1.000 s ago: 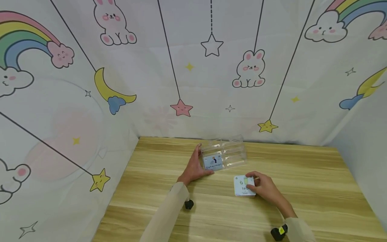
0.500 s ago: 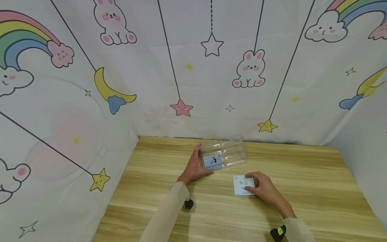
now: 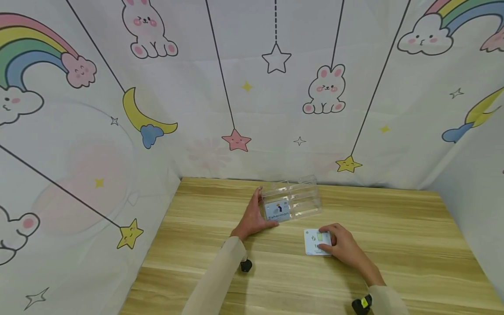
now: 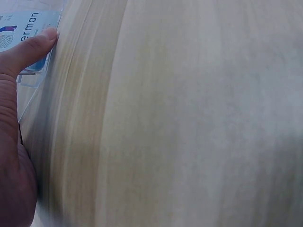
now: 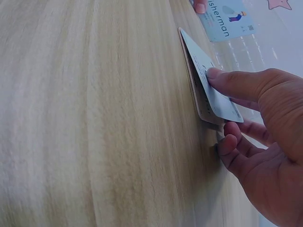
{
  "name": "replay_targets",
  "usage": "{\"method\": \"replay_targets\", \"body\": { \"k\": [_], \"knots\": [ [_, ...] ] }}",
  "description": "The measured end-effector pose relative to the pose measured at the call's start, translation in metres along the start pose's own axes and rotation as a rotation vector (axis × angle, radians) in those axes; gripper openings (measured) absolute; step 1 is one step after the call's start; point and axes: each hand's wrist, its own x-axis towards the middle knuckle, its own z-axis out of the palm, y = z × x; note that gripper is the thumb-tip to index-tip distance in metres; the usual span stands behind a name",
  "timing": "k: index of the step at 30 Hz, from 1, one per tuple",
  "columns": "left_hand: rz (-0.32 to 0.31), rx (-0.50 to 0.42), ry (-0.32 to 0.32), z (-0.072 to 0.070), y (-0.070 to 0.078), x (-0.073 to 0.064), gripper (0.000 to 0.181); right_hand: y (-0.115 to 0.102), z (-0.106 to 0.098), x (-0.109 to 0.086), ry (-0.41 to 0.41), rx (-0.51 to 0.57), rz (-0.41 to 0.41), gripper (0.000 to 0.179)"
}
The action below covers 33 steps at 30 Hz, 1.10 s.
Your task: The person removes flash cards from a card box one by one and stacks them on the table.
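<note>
R fingers [image 3: 333, 226] pinching top card [image 3: 311, 246], bottom edge nearside, long axis unclear, L fingers [image 3: 255, 201] gripping clear box [image 3: 305, 206]

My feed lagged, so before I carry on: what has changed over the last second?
The right hand has slid its thumb slightly left over the top card, covering more of the printed word. I see nothing newly taken hold of or let go. The left hand stays on the clear box, with the fisherman card still inside.

Soft light faintly shadows the wooden table [image 3: 413, 236].
</note>
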Motion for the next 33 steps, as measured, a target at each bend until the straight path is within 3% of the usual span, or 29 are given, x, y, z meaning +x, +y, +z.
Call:
{"method": "replay_targets", "body": {
  "k": [11,25,33],
  "knots": [
    [0.035,0.001,0.006,-0.0007,0.0058,-0.0013,0.138,0.0050,0.0043,-0.0026,0.003,-0.032,0.020,0.039],
    [-0.005,0.018,-0.009,-0.0023,0.0070,-0.0017,0.138,0.0036,0.0063,-0.0019,-0.008,-0.042,0.051,0.039],
    [0.003,0.011,-0.005,-0.0013,0.0043,-0.0009,0.137,0.0052,0.0071,-0.0024,-0.005,-0.041,0.037,0.040]
  ]
}}
